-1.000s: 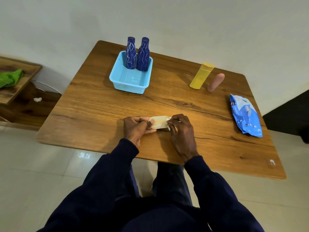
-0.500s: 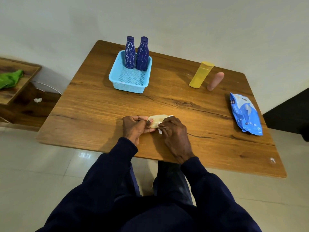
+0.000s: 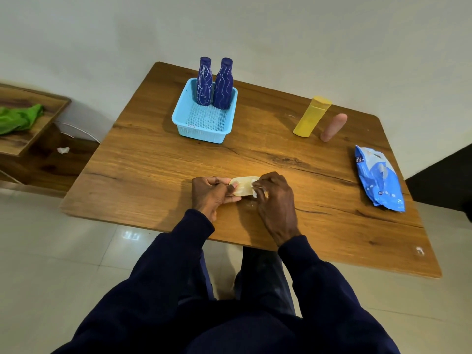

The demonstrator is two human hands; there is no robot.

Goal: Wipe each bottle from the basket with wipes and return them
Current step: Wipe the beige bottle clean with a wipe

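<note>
Holding cream bottle (image 3: pixel 242 185) — left hand (image 3: pixel 210 195) | right hand (image 3: pixel 277 201) pinching wipe (image 3: pixel 254 192)

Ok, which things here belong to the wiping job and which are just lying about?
Job: cream bottle held by left hand; wipe in right hand; blue basket; dark blue bottles in it; yellow bottle; pink bottle; wipes pack.
Lying about: green cloth; white scrap; side shelves.
</note>
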